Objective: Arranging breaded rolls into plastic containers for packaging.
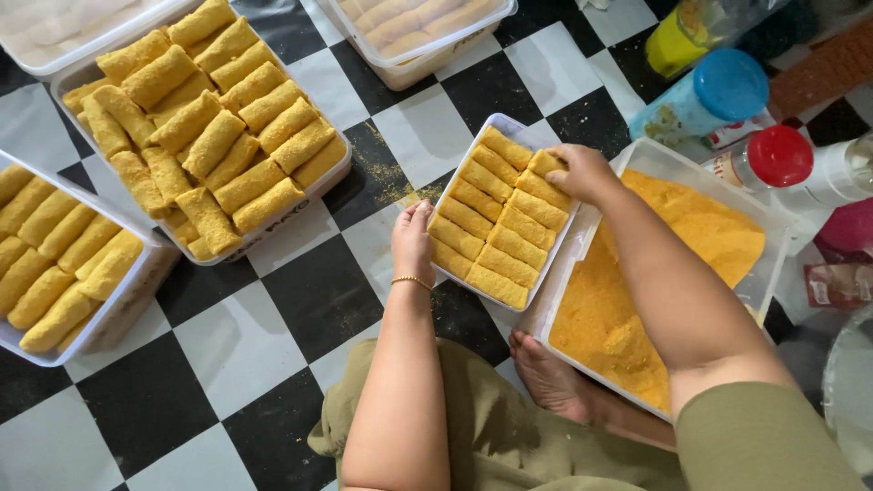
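A small white tray [466,164] lies on the checkered floor in front of me, filled with two rows of breaded yellow rolls [496,223]. My left hand [413,238] rests against the tray's left edge, fingers together, steadying it. My right hand [578,172] is at the tray's far right corner, fingers closed on a breaded roll [544,163] sitting at the end of the right row. A wide clear tub of orange breadcrumbs [637,273] stands right beside the tray under my right forearm.
Large tubs of breaded rolls sit at the left [64,264], upper left [214,127] and top centre [414,27]. A blue-lidded jar [714,91], a red-lidded bottle [768,159] and a yellow container [677,41] stand at the upper right. My bare foot [546,373] is tucked by the crumb tub.
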